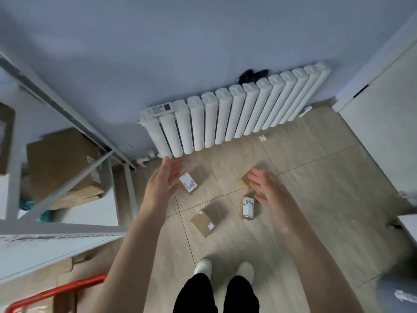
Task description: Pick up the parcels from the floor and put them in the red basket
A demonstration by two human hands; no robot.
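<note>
Beige floor tiles (316, 177) run up to a pale blue wall, where a white column radiator (237, 109) stands beyond both hands. Grey metal shelving (67, 116) carrying a large cardboard box (61, 163) rises out to the left of the left hand (162, 181). The red basket (56, 292) sits well behind and to the left of that hand, with only part of its rim showing.

Both the left hand and the right hand (266, 188) hang above the floor with fingers straight and apart, holding nothing.

Five parcels lie on the tiles:
- A plain brown parcel (204, 220) lies between the two forearms, back toward the person.
- A white-labelled parcel (189, 182) lies just right of the left fingertips, set askew.
- A narrow labelled parcel (248, 208) lies just left of the right palm, its long axis pointing away from the person.
- A tan parcel (244, 180) is partly hidden by the right fingers.
- The smallest parcel (262, 138) lies well ahead of the right hand, by the radiator's foot.

The left hand looks nearest the white-labelled parcel, and the right hand nearest the narrow and tan ones. Both hands probably have to drop further first.
</note>
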